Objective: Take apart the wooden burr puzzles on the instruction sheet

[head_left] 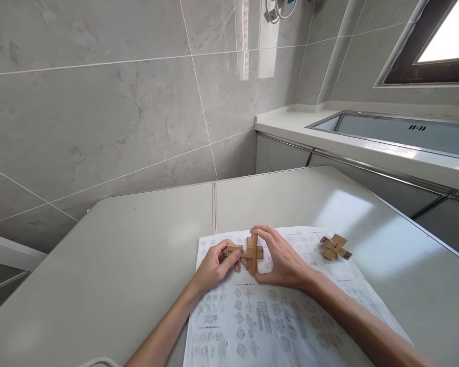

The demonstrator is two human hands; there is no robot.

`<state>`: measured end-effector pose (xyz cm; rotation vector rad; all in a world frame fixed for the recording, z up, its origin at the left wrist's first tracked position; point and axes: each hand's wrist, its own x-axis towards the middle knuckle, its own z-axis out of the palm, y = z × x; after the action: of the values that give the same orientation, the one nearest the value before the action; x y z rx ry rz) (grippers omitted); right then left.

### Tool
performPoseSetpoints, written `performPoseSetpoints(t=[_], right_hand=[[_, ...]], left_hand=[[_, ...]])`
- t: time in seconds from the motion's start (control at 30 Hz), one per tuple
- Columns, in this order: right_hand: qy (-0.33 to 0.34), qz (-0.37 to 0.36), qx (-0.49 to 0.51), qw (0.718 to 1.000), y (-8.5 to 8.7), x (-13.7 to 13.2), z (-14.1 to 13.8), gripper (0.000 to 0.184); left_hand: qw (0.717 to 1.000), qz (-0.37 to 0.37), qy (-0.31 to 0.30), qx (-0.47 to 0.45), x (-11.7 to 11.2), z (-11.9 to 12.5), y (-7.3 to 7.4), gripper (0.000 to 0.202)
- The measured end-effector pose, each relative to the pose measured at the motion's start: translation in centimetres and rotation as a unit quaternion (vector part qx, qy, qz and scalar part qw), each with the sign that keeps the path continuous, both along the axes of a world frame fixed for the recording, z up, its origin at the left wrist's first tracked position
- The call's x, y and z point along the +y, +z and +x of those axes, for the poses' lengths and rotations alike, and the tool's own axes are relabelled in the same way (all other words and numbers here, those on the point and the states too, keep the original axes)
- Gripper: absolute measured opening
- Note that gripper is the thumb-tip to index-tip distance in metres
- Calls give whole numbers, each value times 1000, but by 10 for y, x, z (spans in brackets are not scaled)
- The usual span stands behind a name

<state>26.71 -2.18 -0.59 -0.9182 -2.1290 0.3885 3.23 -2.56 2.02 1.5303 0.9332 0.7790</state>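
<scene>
Both hands meet over a printed instruction sheet (275, 316) on a grey table (118, 265). My left hand (214, 266) pinches the left end of a wooden puzzle cross (248, 251) made of interlocked sticks. My right hand (283, 260) curls around the right side of the same cross, thumb below and fingers over its top. A second small cluster of wooden puzzle sticks (334, 247) lies on the sheet's upper right corner, untouched, about a hand's width right of my right hand.
Grey tiled walls rise behind and to the left of the table. A counter with a steel sink (398, 132) runs along the right, under a window (439, 46). A seam (214, 204) splits the tabletop down the middle.
</scene>
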Motion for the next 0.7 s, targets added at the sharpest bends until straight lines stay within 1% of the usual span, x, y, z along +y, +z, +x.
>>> performPoseSetpoints(t=[0.17,0.43,0.57,0.7], right_hand=[[-5,18,-10,1000,4,-1,2,87],[1,1,-20,1000,10,0,6,87],[15,-8,-27,999,11,0,6,89],[1,32,-21,999,9,0,6,86]], left_hand=[[1000,-11,-6,-18,3,-5,0,33],[999,-19,-14,-34,9,-12,-1,32],[999,-17,-20,-39,9,-12,-1,30],[999,-14,-8,-39,9,-11,-2,30]])
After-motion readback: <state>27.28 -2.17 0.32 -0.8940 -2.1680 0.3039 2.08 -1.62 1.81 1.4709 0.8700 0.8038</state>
